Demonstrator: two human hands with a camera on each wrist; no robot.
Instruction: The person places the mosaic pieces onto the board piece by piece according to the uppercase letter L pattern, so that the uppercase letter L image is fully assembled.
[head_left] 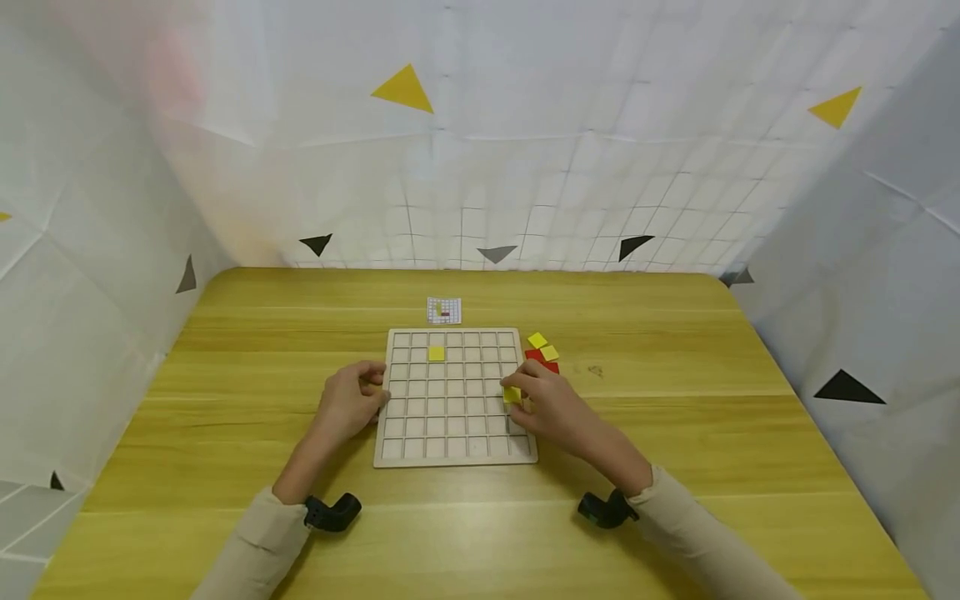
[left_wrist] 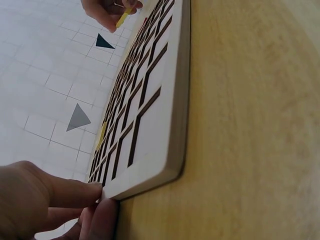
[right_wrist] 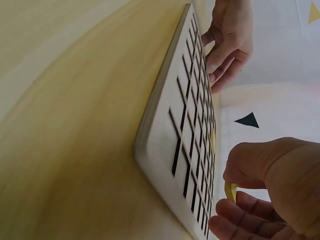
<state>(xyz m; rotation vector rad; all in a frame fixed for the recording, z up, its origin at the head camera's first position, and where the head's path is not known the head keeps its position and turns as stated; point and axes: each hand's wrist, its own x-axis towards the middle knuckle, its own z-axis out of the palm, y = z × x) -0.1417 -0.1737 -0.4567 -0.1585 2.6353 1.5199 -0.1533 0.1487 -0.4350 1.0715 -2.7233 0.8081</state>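
A pale wooden grid board (head_left: 456, 408) lies flat on the table, with a yellow square tile (head_left: 437, 353) in one of its upper cells. At the board's left edge, my left hand (head_left: 347, 402) holds the rim between thumb and fingers; the left wrist view shows the fingertips (left_wrist: 94, 192) at a corner. Over the right side of the board, my right hand (head_left: 551, 404) pinches another yellow tile (head_left: 512, 394) between thumb and fingers, above the surface. In the right wrist view only a sliver of that held tile (right_wrist: 230, 192) shows.
Beside the board's upper right lie loose tiles: yellow ones (head_left: 537, 340) and red ones (head_left: 551, 367), partly behind my right hand. A small card (head_left: 444, 311) printed with a coloured grid lies beyond the board. White sheeting (head_left: 525, 167) stands around the wooden table (head_left: 637, 333).
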